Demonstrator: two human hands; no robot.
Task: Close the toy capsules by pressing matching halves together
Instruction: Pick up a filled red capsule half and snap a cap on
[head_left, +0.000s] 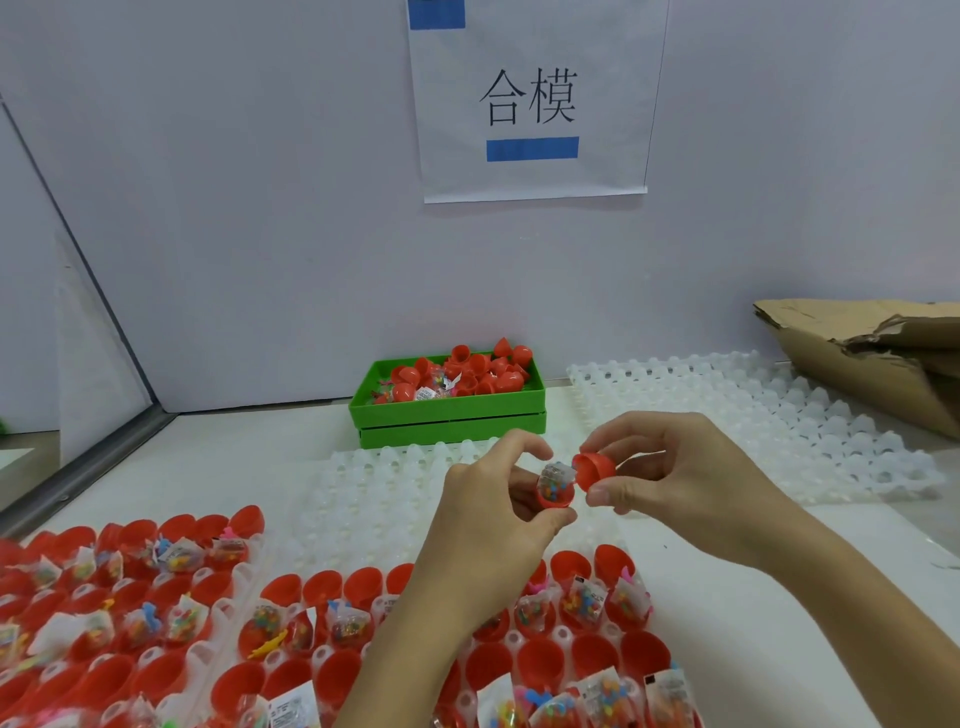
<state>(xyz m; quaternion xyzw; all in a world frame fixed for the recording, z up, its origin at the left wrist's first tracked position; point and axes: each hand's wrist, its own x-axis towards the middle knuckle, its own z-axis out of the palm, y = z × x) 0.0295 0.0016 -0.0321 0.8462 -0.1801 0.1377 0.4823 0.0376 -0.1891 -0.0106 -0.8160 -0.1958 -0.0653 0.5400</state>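
My left hand (498, 499) holds a red capsule half (555, 498) upright, with a small clear toy packet (557, 477) sticking out of it. My right hand (670, 467) pinches an empty red capsule half (595, 467), its open side facing left toward the filled half. The two halves sit a small gap apart, above the white trays. In front of me, white trays (249, 577) carry several open red halves, some with toy packets in them.
A green bin (447, 410) with red capsules and packets stands at the back against the wall. Empty translucent white trays (779, 415) lie behind my hands and to the right. Torn cardboard (883, 353) sits far right. A paper sign (530, 98) hangs on the wall.
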